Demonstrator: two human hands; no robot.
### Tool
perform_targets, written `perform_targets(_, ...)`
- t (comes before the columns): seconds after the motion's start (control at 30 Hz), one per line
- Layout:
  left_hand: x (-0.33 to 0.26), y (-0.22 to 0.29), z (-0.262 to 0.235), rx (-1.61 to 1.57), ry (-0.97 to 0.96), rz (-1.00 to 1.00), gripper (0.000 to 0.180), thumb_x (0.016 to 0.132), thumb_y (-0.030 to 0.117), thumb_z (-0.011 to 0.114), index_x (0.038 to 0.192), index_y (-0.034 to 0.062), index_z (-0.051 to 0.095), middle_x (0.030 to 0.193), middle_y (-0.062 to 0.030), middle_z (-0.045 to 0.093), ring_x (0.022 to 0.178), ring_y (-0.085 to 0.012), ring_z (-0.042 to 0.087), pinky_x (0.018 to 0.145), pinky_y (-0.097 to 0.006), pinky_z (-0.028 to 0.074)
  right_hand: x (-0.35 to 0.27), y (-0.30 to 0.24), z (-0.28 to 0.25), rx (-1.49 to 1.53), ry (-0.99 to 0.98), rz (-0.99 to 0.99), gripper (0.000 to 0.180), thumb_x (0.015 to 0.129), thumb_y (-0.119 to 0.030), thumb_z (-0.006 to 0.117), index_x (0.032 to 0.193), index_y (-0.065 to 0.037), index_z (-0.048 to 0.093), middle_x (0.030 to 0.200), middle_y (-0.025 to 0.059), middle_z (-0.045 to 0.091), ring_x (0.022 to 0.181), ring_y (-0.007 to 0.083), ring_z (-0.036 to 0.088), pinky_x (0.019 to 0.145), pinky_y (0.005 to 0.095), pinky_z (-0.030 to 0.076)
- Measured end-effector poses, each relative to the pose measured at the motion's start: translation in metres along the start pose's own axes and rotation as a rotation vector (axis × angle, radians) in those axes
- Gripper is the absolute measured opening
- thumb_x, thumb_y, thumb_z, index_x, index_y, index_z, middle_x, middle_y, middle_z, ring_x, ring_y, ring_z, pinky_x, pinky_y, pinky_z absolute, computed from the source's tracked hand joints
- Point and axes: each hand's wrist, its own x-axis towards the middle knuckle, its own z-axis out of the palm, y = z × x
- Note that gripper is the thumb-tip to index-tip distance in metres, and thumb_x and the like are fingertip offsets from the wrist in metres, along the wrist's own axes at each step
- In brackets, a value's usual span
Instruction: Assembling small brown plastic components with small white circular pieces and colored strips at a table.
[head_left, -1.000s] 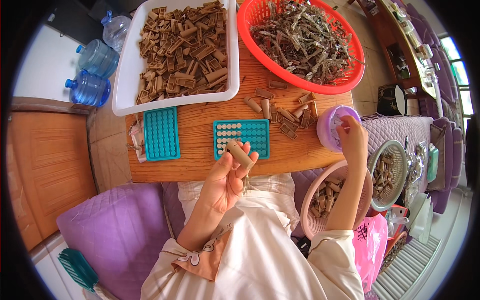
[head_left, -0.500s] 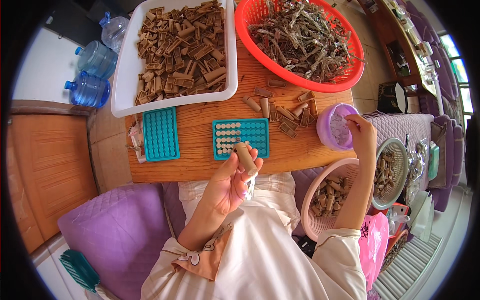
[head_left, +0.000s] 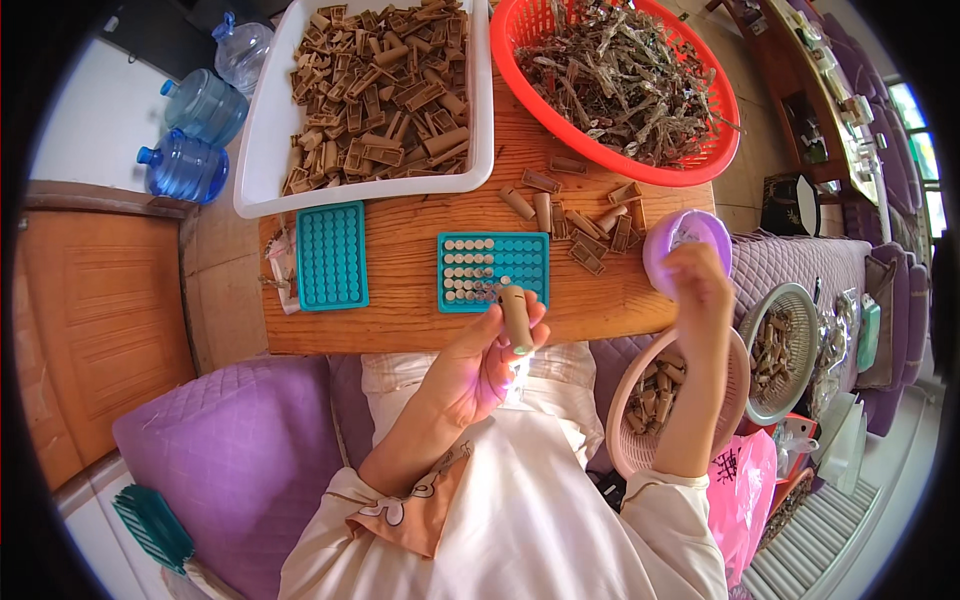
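My left hand [head_left: 485,365] is closed round a brown plastic half-tube casing [head_left: 517,322], held tilted above my lap at the table's front edge. Just behind it lies a teal tray [head_left: 522,268], its left part filled with rows of small whitish round pieces and its right part with bare round pockets. At the right, my right hand [head_left: 700,285] is over the near side of a purple bowl [head_left: 655,245] with pale contents. Its fingers look pinched together, but blur hides whatever is between them.
Loose brown casings [head_left: 590,225] lie mid-table. Behind stand a white bin [head_left: 480,150] of casings and a red basket [head_left: 590,150] of shiny strips. A second teal tray [head_left: 333,255] is at left. Pink [head_left: 625,440] and grey baskets [head_left: 800,390] sit beside my right forearm.
My right hand has come up out of the purple bowl and shifted slightly left and toward me. My left hand still grips the casing, and the whole view has shifted a little.
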Motion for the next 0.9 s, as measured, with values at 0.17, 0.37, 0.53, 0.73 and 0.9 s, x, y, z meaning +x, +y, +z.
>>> perform_targets(0.17,-0.007,-0.001,-0.002,0.190,-0.064,0.010,0.039,0.088,0.026,0.043,0.117,0.0009,0.037,0.105,-0.0093,0.054,0.090,-0.0188,0.058,0.050,-0.018,0.053,-0.018,-0.052,0.058,0.486,-0.179,-0.103,0.021,0.070,0.010,0.052,0.086,0.000,0.058,0.078,0.0095,0.057,0.071,0.0190,0.058,0.060,0.0258,0.047)
perform_targets(0.37,-0.017,-0.005,0.004,0.469,-0.043,0.023,0.044,0.087,0.026,0.044,0.122,0.0013,0.033,0.107,-0.0109,0.053,0.091,-0.0188,0.058,0.043,-0.016,0.050,-0.030,-0.053,0.073,0.487,-0.157,-0.120,0.012,0.072,0.009,0.052,0.080,0.000,0.053,0.078,0.0102,0.058,0.072,0.0202,0.061,0.060,0.0265,0.050)
perform_targets(0.53,-0.017,-0.009,-0.001,0.397,-0.049,-0.033,0.045,0.087,0.026,0.045,0.122,0.0008,0.033,0.104,-0.0101,0.054,0.091,-0.0182,0.058,0.044,-0.016,0.051,-0.039,-0.050,0.069,0.502,-0.111,-0.091,0.014,0.070,0.012,0.053,0.078,0.000,0.052,0.073,0.0094,0.057,0.073,0.0221,0.062,0.061,0.0271,0.050)
perform_targets(0.73,-0.017,-0.013,0.002,0.499,0.051,-0.063,0.044,0.087,0.030,0.044,0.119,0.0004,0.035,0.094,-0.0054,0.055,0.089,-0.0154,0.059,0.040,-0.012,0.043,-0.050,-0.038,0.070,0.366,-0.118,-0.249,0.015,0.068,0.012,0.057,0.076,-0.001,0.053,0.073,0.0097,0.057,0.075,0.0232,0.062,0.059,0.0269,0.051)
perform_targets(0.9,-0.016,-0.018,-0.014,0.618,0.084,-0.128,0.037,0.090,0.025,0.040,0.120,0.0052,0.037,0.101,-0.0053,0.054,0.092,-0.0127,0.058,0.040,-0.013,0.040,-0.060,-0.026,0.071,0.286,-0.183,-0.208,0.016,0.066,0.012,0.058,0.074,-0.001,0.052,0.071,0.0096,0.055,0.071,0.0237,0.061,0.063,0.0289,0.050)
